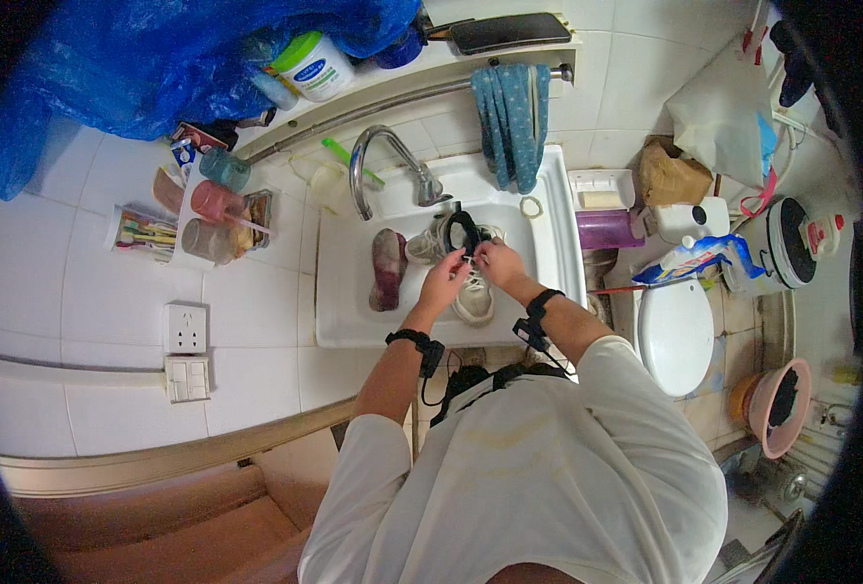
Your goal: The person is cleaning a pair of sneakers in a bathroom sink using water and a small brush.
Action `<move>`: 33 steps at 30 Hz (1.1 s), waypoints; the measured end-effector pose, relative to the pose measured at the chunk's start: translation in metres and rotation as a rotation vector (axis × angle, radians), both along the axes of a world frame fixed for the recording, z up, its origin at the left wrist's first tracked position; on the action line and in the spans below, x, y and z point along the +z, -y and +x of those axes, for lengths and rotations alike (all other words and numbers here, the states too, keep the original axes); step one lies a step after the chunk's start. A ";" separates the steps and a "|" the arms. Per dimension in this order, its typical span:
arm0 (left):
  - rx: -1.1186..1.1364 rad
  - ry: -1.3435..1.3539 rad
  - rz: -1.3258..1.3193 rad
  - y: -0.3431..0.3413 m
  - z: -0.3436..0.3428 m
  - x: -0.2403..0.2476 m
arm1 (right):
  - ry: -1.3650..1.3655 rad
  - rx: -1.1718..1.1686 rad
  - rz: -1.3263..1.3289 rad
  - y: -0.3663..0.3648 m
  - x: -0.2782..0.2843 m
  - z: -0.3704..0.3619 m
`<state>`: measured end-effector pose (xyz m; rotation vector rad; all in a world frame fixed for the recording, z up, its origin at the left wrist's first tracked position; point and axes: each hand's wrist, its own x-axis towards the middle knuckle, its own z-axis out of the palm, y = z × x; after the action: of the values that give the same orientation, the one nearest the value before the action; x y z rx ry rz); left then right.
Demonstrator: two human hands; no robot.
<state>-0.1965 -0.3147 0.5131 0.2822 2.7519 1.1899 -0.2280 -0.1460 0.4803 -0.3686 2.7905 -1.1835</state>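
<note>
Left grip (441, 280) and right grip (502, 265) nearly meet over a white shoe (474, 304), partly hiding it; whether they pinch, I cannot tell. Beneath is the sink (561, 263); farther, up-left, a tub (328, 84) bears a blue printed label (315, 71).

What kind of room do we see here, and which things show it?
Most likely a home bathroom: there is a white sink with a curved faucet, a toilet beyond it to the right, and toothbrushes at the left.

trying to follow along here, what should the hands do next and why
Perhaps gently loosen the laces: they seem to cross the white shoe, and the left hand and right hand have their fingertips close together near them.
</note>
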 end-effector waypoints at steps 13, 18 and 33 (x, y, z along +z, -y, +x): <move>-0.295 0.752 0.992 0.033 -0.012 0.073 | 0.529 0.227 -0.809 0.029 0.057 -0.010; -0.331 0.708 0.975 0.042 -0.015 0.073 | 0.413 0.132 -0.665 0.044 0.078 0.002; -0.488 0.791 1.013 0.071 -0.031 0.079 | 0.099 -0.099 -0.468 0.014 0.066 0.016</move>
<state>-0.2271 -0.3861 0.5924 0.4097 1.1883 1.8740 -0.2117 -0.1604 0.5461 -0.1948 2.4506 -1.8234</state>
